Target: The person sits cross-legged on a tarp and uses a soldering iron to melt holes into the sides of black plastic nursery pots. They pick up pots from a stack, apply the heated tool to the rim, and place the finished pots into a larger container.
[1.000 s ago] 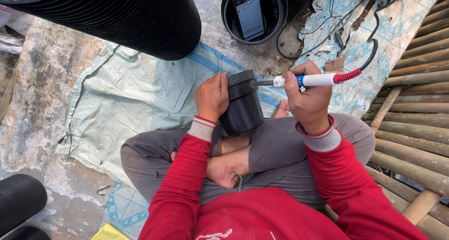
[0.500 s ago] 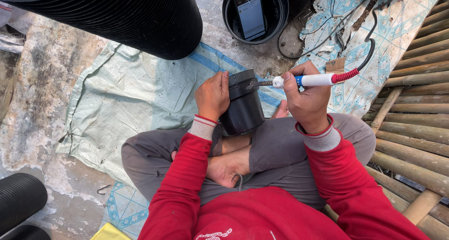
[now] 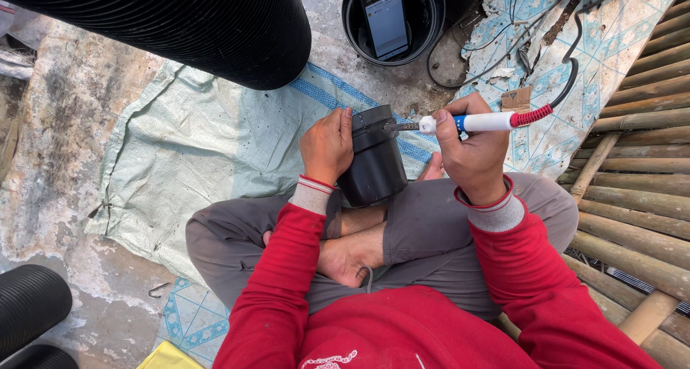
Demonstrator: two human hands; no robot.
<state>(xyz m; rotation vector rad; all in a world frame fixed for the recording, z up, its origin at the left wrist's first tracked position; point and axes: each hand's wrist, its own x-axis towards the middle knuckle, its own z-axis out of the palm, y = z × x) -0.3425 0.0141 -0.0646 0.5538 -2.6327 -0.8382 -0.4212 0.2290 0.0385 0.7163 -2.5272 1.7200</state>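
Head view, the only one here: not much has changed over the last second. The left hand is still wrapped around the small black pot, held tilted above the crossed legs, and the right hand still grips the white-handled soldering iron in a closed fist. The metal tip sits at the pot's upper rim band, same spot as before as far as I can tell, so my read is the tip is being held in one place on the wall, not moved along. I can't see any hole or mark at the contact point.

Room-wise it's tight. The big ribbed black pipe runs across the top left, close above the left hand. The black bucket with a phone standing in it sits straight ahead. The iron's black cord trails up to the right over the patterned floor mat. Bamboo slats line the right edge. The pale woven sack spread on the floor to the left is the most open ground.
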